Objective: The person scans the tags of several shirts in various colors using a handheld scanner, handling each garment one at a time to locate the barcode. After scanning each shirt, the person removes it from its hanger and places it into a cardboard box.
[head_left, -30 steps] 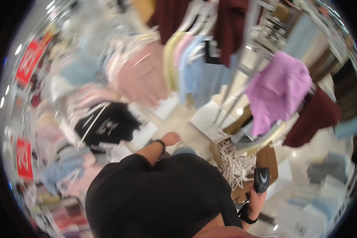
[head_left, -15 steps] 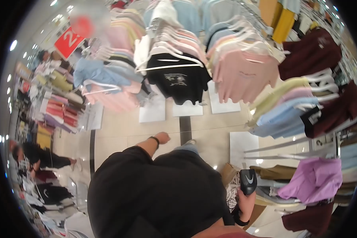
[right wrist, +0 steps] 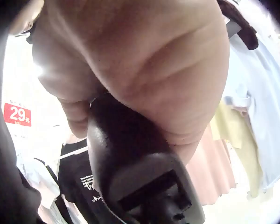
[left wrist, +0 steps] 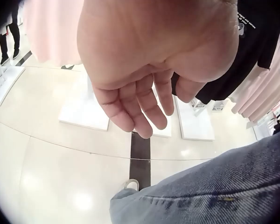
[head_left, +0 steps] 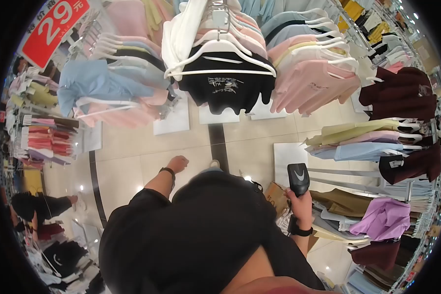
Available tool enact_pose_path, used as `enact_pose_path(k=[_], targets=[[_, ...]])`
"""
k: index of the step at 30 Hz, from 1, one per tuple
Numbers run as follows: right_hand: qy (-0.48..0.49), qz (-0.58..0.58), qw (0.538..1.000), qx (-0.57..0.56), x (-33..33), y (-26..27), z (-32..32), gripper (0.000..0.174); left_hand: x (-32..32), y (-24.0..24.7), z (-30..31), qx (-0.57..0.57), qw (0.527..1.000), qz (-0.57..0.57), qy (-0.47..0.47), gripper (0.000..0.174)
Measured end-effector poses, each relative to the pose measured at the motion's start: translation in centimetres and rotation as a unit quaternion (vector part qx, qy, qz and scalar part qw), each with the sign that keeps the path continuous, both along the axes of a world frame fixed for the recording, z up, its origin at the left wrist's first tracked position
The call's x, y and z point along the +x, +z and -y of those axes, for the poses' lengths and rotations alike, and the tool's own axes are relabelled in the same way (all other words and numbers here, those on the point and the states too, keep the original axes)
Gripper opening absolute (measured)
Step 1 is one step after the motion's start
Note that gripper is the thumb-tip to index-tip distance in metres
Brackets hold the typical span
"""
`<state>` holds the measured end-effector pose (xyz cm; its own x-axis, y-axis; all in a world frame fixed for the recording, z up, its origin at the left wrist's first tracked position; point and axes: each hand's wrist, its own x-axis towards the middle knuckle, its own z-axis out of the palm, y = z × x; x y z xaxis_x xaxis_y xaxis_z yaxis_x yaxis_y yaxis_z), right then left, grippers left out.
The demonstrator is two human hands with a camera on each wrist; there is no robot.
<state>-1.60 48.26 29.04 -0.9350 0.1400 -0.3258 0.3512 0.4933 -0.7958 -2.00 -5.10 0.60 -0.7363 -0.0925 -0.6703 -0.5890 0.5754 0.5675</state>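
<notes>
L hand [head_left: 178, 164] & R hand [head_left: 300, 203] well apart; L is empty, fingers loosely bent & close together, over the pale tiled floor [head_left: 117, 171], blk band [head_left: 168, 171] on its wrist; R is clamped round the blk scanner [head_left: 298, 179], the head of it pointing away from the body, blk strap [head_left: 301, 230] on that wrist. From far L: red price sign [head_left: 51, 29] w/ a white 29, high up; below it a rack of red garments [head_left: 46, 139], then another person [head_left: 44, 206] in dark clothes nr the floor's L edge; next, lt-blue top [head_left: 85, 81] & pink garment [head_left: 127, 115] together at the near end of a rack. Centre: blk tee [head_left: 220, 93] w/ white print, at the front end of its rack, white hanger [head_left: 193, 58] just above/in front; dark floor strip [head_left: 218, 142] runs from nr the rack's foot toward the body; blue jeans [left wrist: 214, 191] show in the L wrist view. R of centre: pink tee [head_left: 316, 88] at its rack's near end; cardboard box [head_left: 274, 196] just beside R hand, mostly hidden, contents unclear; further R, yellow-green top [head_left: 345, 132] w/ lt-blue garments [head_left: 362, 151] beside it; maroon top [head_left: 402, 93] beyond; brown garment [head_left: 342, 202] & purple garment [head_left: 382, 219] nearer the body, R side.
</notes>
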Motion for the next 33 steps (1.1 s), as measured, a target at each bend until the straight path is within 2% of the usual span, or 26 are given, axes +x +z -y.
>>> enact_pose_path(k=[3,6,9,12,15,17,19,21,24,25,27,31,32,33], targets=[[0.01,-0.036,0.999,-0.01,-2.7,-0.8,3.8,0.024,-1.5,-2.2,3.2,0.002,0.997,-0.035,-0.068,0.033],[0.002,-0.055,0.998,0.023,-4.4,0.2,6.6,0.025,-1.8,-1.8,5.2,-0.008,1.0,0.001,-0.018,0.034],[0.043,-0.057,0.996,0.053,-6.4,2.2,8.1,0.025,-1.0,-1.3,6.5,0.034,0.998,0.032,0.042,0.035],[0.077,0.042,0.994,0.071,-9.4,2.5,8.0,0.032,0.8,-2.6,7.7,0.036,0.994,0.049,0.086,0.035],[0.136,-0.016,0.99,0.026,-13.3,2.2,8.1,0.031,3.4,-3.2,7.4,0.069,0.979,0.051,0.183,0.034],[0.177,-0.091,0.98,0.004,-16.8,3.4,8.9,0.039,5.4,-4.1,7.0,0.098,0.966,0.039,0.236,0.033],[0.182,-0.129,0.975,-0.013,-20.5,4.7,9.6,0.047,6.9,-4.0,5.9,0.073,0.96,0.038,0.267,0.037],[0.215,-0.177,0.958,-0.071,-24.6,5.9,10.1,0.056,8.5,-3.7,4.3,0.077,0.94,0.046,0.328,0.033],[0.31,-0.242,0.914,-0.095,-30.4,8.8,11.5,0.071,8.9,-1.6,0.8,0.098,0.911,0.074,0.394,0.031],[0.342,-0.254,0.891,-0.154,-32.3,9.2,12.1,0.074,8.9,-1.6,-0.1,0.106,0.904,0.076,0.407,0.031],[0.393,-0.219,0.872,-0.193,-35.7,9.0,13.1,0.075,9.0,-1.9,-2.1,0.097,0.903,0.068,0.413,0.034],[0.448,-0.101,0.87,-0.181,-40.2,7.3,14.0,0.061,7.0,-0.3,-6.6,0.099,0.88,0.009,0.465,0.034],[0.47,-0.117,0.856,-0.18,-40.8,6.8,14.2,0.054,6.5,0.4,-7.7,0.1,0.871,-0.01,0.48,0.034],[0.481,-0.103,0.848,-0.197,-41.4,6.4,14.2,0.055,6.3,0.9,-8.8,0.102,0.864,-0.021,0.492,0.033]])
